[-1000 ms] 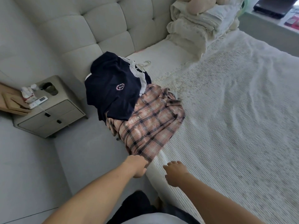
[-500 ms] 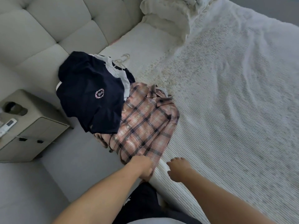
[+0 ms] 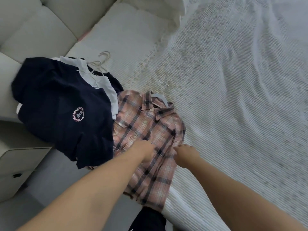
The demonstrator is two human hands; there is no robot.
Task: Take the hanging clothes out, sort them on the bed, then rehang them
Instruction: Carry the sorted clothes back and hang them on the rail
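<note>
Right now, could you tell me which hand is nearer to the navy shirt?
Left. The left hand rests on the plaid shirt beside the navy shirt; the right hand is farther off.

A bedroom in a home.

A wide bed (image 3: 233, 114) with a white ribbed cover fills the view from 12 to 4 o'clock, and a padded, tufted headboard (image 3: 33, 27) rises at 11 o'clock. A pale bedside cabinet (image 3: 15, 165) with drawers stands at 9 o'clock on a grey floor (image 3: 50, 194), and shirts on hangers (image 3: 101, 64) lie near the bed's edge.
</note>
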